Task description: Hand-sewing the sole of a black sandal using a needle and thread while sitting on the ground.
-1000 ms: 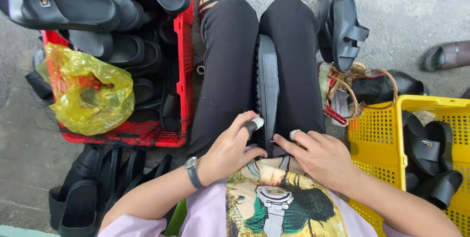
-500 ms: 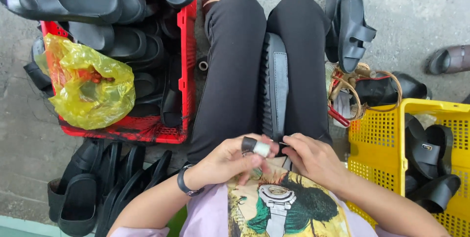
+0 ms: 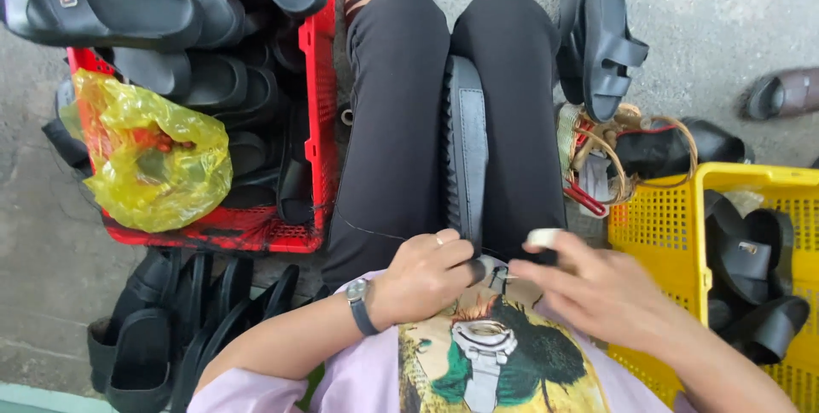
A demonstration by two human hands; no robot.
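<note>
A black sandal stands on its edge between my two black-trousered legs, sole to the left. My left hand, with a watch on the wrist, is curled around the sandal's near end at my lap. My right hand is just to the right of it and blurred by motion. It pinches a small white object between thumb and fingers, close to the sandal's near end. What the white object is cannot be told.
A red crate on the left holds several black sandals and a yellow plastic bag. More black sandals lie on the floor below it. A yellow crate with sandals stands on the right, beyond it a small woven basket and upright sandals.
The small white object has passed from my left hand to my right hand. My right hand has moved to the right. My left hand has closed on the sandal's near end.
</note>
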